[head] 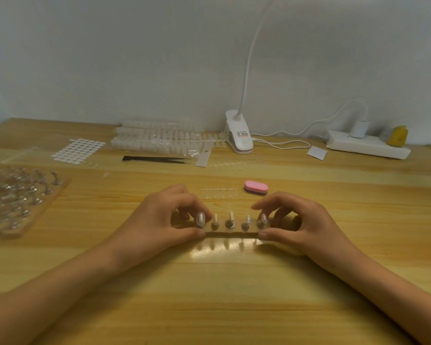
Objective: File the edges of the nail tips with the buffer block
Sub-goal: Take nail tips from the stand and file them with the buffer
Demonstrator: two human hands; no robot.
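- left hand: thumb in front, fingers curled over the back, pinching the left end of the holder strip
- right hand: same grip on the right end, thumb on the front edge, fingers arched over the back
- holder strip lies on the counter, low centre, between both hands
- five nail tips stand on small pegs along it, roughly upright, leftmost looks widest
- buffer block: pink, oval, flat on the counter just beyond the right hand, no hand on it
- spare tips: short clear row just left of the block
- filing not yet begun, judging by the untouched block
- handling guess, tips: thin clear plastic, light, springy, may flex or pop off a peg under a hard stroke; steady the peg or strip, not the tip edge
- handling guess, block: foam, light, slightly squashy, gritty faces; take it by the long sides, keep one face free
- strip looks light and may slide on the glossy counter; one hand should pin it
- rest: tweezers, clip lamp, tray of stands far left
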